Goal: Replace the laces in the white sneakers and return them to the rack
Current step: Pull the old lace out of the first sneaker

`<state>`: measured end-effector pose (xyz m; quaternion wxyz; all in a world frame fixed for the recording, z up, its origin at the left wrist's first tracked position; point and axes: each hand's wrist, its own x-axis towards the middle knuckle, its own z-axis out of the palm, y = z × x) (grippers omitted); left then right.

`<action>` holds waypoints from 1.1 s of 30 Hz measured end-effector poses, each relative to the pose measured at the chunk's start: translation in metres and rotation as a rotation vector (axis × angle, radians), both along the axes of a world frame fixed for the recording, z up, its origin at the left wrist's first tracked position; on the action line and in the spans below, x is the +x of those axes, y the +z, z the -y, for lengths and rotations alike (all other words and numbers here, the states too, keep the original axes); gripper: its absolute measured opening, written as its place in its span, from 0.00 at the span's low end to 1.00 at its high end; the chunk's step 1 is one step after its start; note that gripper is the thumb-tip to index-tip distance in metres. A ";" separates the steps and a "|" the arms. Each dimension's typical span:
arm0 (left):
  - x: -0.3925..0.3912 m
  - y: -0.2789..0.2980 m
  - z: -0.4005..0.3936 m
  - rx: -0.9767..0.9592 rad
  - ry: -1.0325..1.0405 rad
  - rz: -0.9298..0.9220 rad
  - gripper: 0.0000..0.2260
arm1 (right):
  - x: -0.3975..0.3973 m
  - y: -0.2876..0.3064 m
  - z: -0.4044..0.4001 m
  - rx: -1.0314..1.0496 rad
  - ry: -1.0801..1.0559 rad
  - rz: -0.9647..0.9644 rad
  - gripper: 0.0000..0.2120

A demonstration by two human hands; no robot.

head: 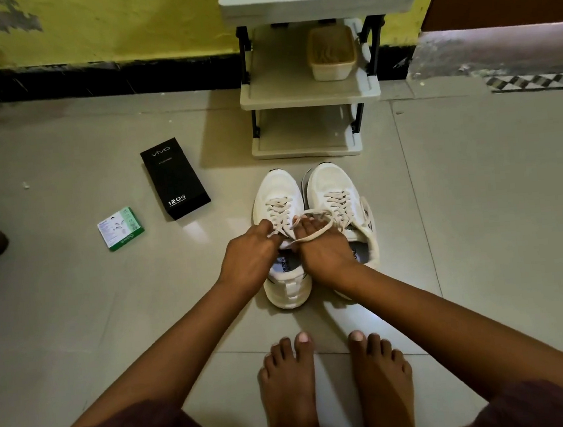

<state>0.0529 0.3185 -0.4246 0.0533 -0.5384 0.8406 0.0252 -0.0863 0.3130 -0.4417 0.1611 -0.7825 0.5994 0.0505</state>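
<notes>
Two white sneakers stand side by side on the tiled floor, toes toward the rack. The left sneaker (pixel 276 193) and the right sneaker (pixel 330 182) both carry cream laces through their eyelets. My left hand (pixel 252 259) pinches a lace end over the left sneaker's tongue. My right hand (pixel 322 245) holds the other lace (pixel 313 236), which loops across its knuckles. Both hands hide the left sneaker's opening. The white plastic shoe rack (pixel 310 95) stands right behind the sneakers.
A beige tub (pixel 332 55) sits on the rack's middle shelf. On the floor to the left lie a black phone box (pixel 175 178) and a small green-and-white box (pixel 121 227). My bare feet (pixel 334 380) are just in front of the sneakers. A yellow wall runs behind.
</notes>
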 end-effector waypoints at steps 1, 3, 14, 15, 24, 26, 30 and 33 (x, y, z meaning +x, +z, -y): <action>-0.001 -0.001 0.001 -0.010 0.004 0.002 0.14 | 0.000 0.000 0.000 0.006 -0.004 -0.002 0.23; 0.001 -0.004 0.006 0.005 0.065 -0.153 0.12 | 0.002 0.000 0.000 0.016 -0.002 -0.014 0.23; 0.009 0.015 0.015 0.298 0.196 -0.709 0.09 | 0.001 0.001 0.000 0.051 0.014 -0.068 0.24; 0.012 0.013 0.015 0.226 0.126 -0.445 0.11 | 0.002 0.001 0.000 0.051 0.015 -0.063 0.24; 0.008 -0.003 0.015 0.035 0.080 -0.449 0.06 | 0.003 0.004 -0.001 0.005 -0.026 -0.012 0.22; 0.009 0.009 0.020 0.314 0.146 -0.772 0.03 | 0.002 0.003 -0.001 0.013 -0.021 -0.029 0.21; 0.009 0.017 0.016 0.581 0.322 -1.110 0.03 | 0.000 0.001 -0.001 0.053 0.000 -0.055 0.23; 0.018 0.012 0.016 0.342 0.338 -0.912 0.07 | 0.002 0.002 -0.001 0.045 0.017 -0.070 0.23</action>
